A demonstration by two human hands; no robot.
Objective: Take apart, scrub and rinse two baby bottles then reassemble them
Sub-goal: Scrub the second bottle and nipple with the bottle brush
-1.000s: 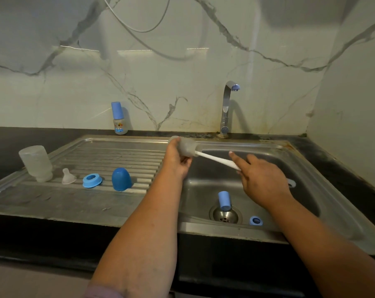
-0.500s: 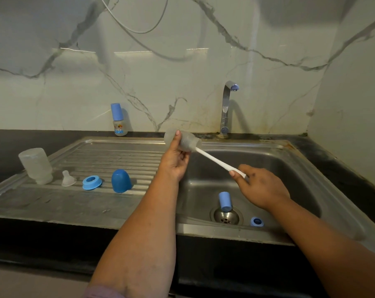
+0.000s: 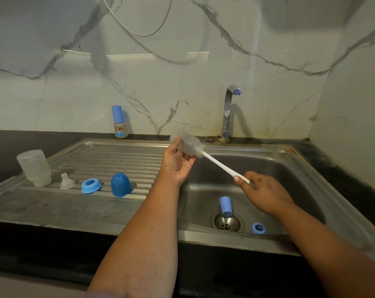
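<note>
The left hand (image 3: 178,164) grasps a small frosted clear plastic bottle body (image 3: 185,143) above the steel sink's (image 3: 307,168) left rim, mouth turned toward the right. From that mouth a white straight-handled bottle brush (image 3: 220,164) slants down and rightward, its head inside the bottle. The right hand (image 3: 264,192) pinches the handle's far end, so bottle and brush share one long axis between the two grips.

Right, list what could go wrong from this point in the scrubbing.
1. The left hand holds the small bottle loosely; a brush stroke from the right hand might knock it into the sink.
2. The blue ring and blue cap sit by the drain, where dirty rinse water may collect.
</note>
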